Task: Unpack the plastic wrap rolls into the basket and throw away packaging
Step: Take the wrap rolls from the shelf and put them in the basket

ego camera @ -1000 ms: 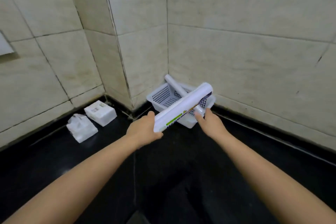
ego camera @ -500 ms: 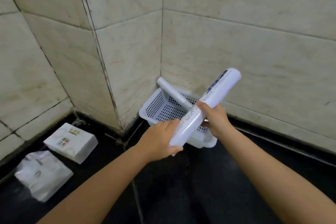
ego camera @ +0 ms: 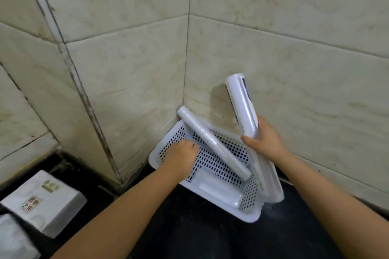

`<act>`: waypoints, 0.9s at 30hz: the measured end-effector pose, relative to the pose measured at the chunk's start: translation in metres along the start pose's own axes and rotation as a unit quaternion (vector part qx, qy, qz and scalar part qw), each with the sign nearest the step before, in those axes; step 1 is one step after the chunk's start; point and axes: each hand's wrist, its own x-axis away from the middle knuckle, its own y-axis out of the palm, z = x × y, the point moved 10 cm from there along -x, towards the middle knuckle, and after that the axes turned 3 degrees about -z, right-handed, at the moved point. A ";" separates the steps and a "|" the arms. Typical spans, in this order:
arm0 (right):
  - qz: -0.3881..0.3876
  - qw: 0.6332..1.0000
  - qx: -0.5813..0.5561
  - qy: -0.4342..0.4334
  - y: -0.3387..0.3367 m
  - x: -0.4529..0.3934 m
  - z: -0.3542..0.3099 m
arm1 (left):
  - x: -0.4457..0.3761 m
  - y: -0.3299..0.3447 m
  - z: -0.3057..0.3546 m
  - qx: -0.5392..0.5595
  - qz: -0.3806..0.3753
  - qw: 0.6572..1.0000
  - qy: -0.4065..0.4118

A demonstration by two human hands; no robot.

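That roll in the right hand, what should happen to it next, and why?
Probably pull the wrapped roll out of its loose clear packaging, whose lower end hangs over the basket. The right hand grips it alone, the left hand is inside the basket holding nothing, and one bare roll already leans there.

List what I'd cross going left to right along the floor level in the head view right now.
White box → left hand over the white basket → bare roll leaning in the basket → right hand gripping the wrapped roll.
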 end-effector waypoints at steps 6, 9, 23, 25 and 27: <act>-0.030 0.998 0.045 -0.019 0.018 -0.020 0.019 | -0.081 0.030 0.045 -0.138 0.020 0.989 0.055; -0.008 0.999 0.042 -0.029 0.016 -0.024 0.022 | -0.105 0.054 0.040 -0.162 -0.003 0.986 0.040; -0.098 0.989 0.049 -0.097 0.054 -0.064 -0.028 | -0.017 -0.002 0.047 -0.194 0.145 0.950 0.199; -0.111 0.988 0.030 -0.108 0.067 -0.072 -0.043 | -0.010 0.000 0.043 -0.202 0.146 0.948 0.198; -0.132 0.985 0.024 -0.111 0.084 -0.077 -0.049 | -0.007 0.004 0.042 -0.209 0.143 0.949 0.188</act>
